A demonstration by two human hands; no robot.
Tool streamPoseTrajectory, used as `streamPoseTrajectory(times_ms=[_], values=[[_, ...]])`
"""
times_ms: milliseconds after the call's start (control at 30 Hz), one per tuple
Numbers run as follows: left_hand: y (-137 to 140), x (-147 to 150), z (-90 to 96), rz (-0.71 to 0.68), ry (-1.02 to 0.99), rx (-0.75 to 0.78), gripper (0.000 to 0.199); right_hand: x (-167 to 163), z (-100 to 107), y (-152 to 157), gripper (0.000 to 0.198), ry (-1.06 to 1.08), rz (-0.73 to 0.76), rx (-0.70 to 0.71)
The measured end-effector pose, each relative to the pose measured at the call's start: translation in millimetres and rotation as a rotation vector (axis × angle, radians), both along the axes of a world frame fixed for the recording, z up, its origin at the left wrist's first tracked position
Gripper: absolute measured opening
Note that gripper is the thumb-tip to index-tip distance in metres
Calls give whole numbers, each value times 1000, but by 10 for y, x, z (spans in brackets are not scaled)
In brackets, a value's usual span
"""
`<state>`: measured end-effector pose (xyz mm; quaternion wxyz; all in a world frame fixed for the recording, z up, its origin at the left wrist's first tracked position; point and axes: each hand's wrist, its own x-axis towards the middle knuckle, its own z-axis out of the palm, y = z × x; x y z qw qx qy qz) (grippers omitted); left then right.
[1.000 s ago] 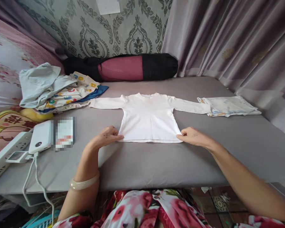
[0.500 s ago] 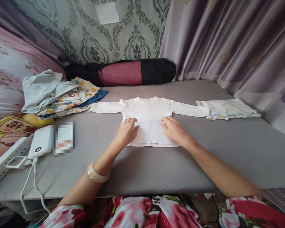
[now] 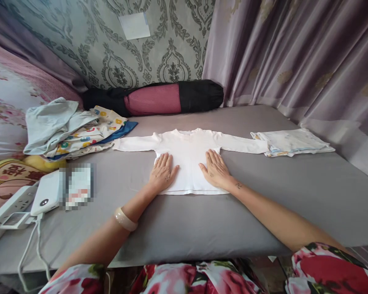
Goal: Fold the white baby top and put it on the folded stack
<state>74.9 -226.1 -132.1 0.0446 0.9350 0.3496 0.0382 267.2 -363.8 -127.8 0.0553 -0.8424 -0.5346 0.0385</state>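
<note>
A small white long-sleeved shirt (image 3: 188,163) lies spread flat, its neckline away from me and both sleeves stretched out sideways. My left hand (image 3: 164,173) rests flat on the left side of its body, palm down with fingers extended. On the right side of the body, my right hand (image 3: 215,169) lies flat in the same way, thumb pointing inward. Neither hand grips the cloth. The right cuff reaches a stack of folded clothes (image 3: 299,141), and the left cuff comes up against a loose heap of clothes (image 3: 79,128).
A grey sheet (image 3: 196,228) covers the surface. At the back lies a long black and pink bag (image 3: 153,99) along the wall. To the left are a white power bank (image 3: 47,192) with cables, a power strip (image 3: 14,208) and a blurred-out packet (image 3: 79,185). Curtains (image 3: 294,53) hang on the right.
Both hands have come down from a curled, slightly raised pose to lie flat on the shirt. The view has tilted slightly; the shirt stays spread in the same place.
</note>
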Motion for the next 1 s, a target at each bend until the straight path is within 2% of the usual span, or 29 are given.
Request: streamPoseTrajectory(times_ms=[133, 300, 400, 500, 600, 700, 1000], values=[[36, -72, 25, 54, 52, 47, 68, 74, 50, -44, 75, -29, -80, -49], [12, 81, 172, 27, 149, 111, 61, -14, 97, 26, 68, -62, -10, -56], [35, 301, 213, -71, 129, 50, 54, -94, 97, 180, 66, 15, 73, -53], [116, 568, 157, -155, 75, -59, 54, -106, 82, 416, 66, 87, 64, -59], [257, 817, 54, -102, 45, -119, 57, -31, 56, 671, 63, 112, 12, -35], [414, 998, -19, -27, 1, -112, 60, 79, 24, 878, 62, 105, -39, -14], [730, 1228, -17, 80, -14, -109, 68, 332, -15, 1223, 65, 91, -127, 14]])
